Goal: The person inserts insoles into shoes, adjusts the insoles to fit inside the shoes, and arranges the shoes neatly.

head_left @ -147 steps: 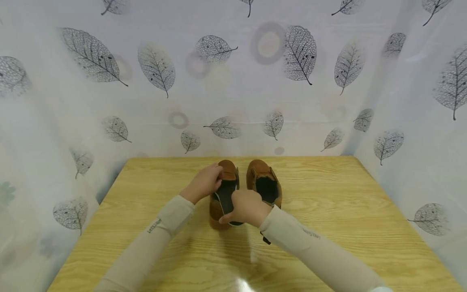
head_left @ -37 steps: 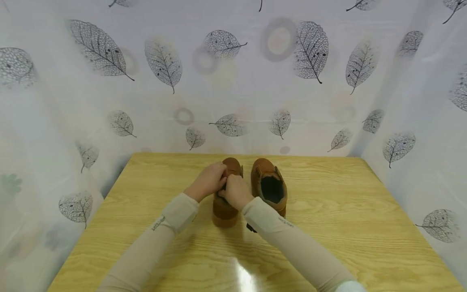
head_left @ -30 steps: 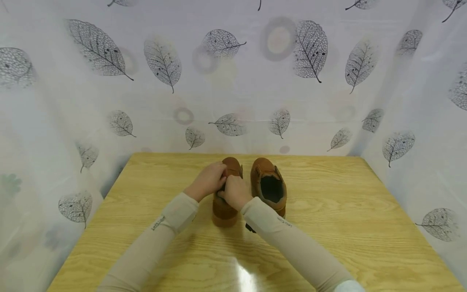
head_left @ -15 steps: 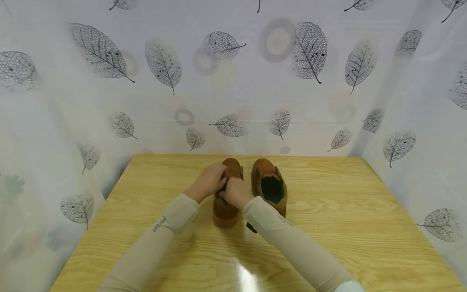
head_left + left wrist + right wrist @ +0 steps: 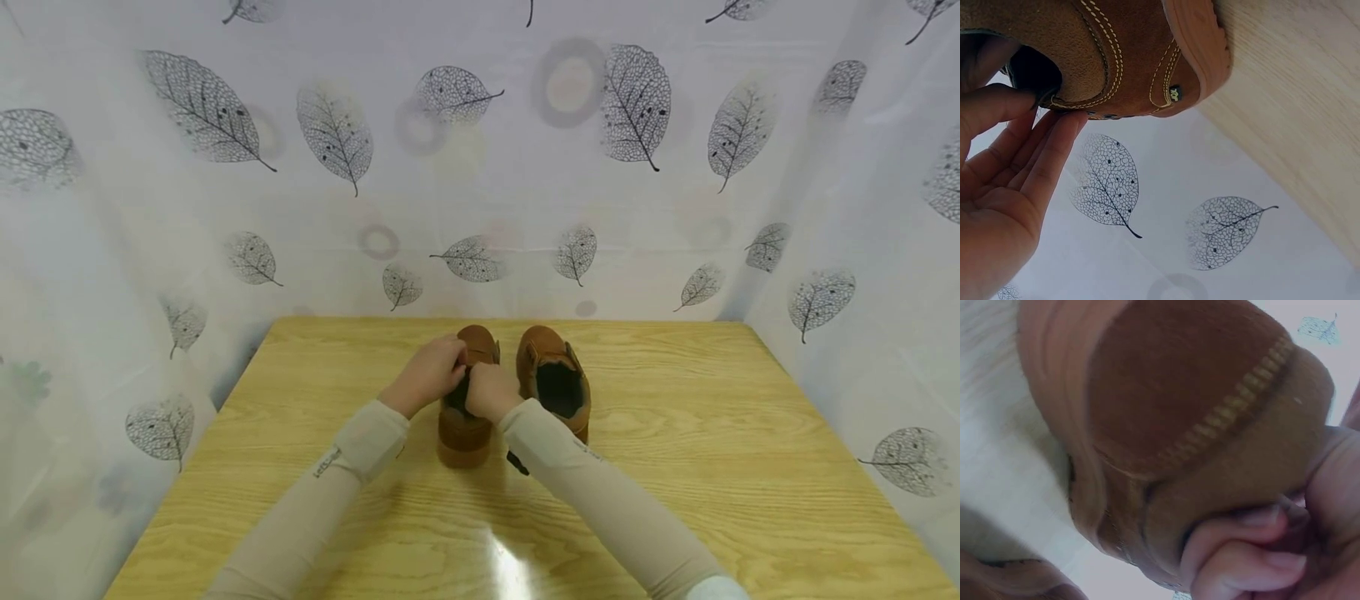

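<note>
Two brown shoes with dark linings stand side by side on the table, toes away from me. On the left shoe point(image 5: 462, 442), my left hand point(image 5: 424, 375) pinches the front edge of the opening, thumb inside and fingers outside, as the left wrist view shows on the yellow-stitched brown suede point(image 5: 1141, 56). My right hand point(image 5: 491, 392) is at the same shoe's right rim. In the right wrist view its curled fingers point(image 5: 1235, 553) lie against the collar point(image 5: 1241, 462); its thumb tip is hidden. The dark inside of this shoe is partly covered by the hands.
Just right of my right hand stands the other shoe point(image 5: 555, 383), untouched. A small black object point(image 5: 517, 464) shows below my right wrist. The wooden table point(image 5: 697, 467) is edged by a pale curtain point(image 5: 495, 200) with leaf prints at the back and both sides.
Several seconds ago my right hand held a dark insole over the left shoe; it is no longer seen outside. Since half a second ago my right hand has shifted slightly right, uncovering more opening.
</note>
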Demonstrator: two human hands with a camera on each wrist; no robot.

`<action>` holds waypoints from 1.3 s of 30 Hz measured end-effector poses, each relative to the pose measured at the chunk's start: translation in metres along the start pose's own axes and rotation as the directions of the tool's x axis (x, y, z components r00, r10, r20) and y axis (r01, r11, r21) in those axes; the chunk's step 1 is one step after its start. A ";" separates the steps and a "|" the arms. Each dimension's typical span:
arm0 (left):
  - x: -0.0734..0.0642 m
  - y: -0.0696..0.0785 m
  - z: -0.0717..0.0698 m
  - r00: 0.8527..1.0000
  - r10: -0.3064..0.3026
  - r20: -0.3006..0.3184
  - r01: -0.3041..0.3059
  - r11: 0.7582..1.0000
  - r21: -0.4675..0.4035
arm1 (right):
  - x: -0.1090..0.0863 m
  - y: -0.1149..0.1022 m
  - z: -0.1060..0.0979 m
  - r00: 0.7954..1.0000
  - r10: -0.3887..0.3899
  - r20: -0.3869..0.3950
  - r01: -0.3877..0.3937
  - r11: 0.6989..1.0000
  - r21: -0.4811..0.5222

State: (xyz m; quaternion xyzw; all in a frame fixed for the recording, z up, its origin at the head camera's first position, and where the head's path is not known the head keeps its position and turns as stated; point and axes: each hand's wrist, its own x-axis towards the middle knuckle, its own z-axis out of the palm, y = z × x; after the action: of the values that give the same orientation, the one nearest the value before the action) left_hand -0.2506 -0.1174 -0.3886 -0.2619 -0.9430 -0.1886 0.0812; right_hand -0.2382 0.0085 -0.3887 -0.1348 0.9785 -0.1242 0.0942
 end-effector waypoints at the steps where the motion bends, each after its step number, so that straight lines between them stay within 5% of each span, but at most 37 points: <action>1: 0.000 0.000 0.000 1.000 -0.003 0.002 0.003 1.000 -0.002 | 0.000 0.000 0.001 1.000 0.005 -0.004 -0.005 1.000 -0.012; 23: -0.002 0.002 0.001 1.000 -0.019 -0.010 0.019 1.000 -0.004 | 0.004 -0.002 0.005 1.000 -0.002 0.004 0.002 0.997 -0.074; 39: -0.003 0.002 0.003 0.999 -0.012 -0.039 0.012 1.000 0.002 | 0.001 -0.009 0.007 1.000 0.015 0.009 -0.013 0.972 -0.233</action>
State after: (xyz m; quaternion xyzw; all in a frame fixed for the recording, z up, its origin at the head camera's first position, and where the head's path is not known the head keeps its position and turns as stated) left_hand -0.2467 -0.1158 -0.3919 -0.2525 -0.9430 -0.1931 0.0988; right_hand -0.2357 -0.0018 -0.3936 -0.1386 0.9868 -0.0074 0.0838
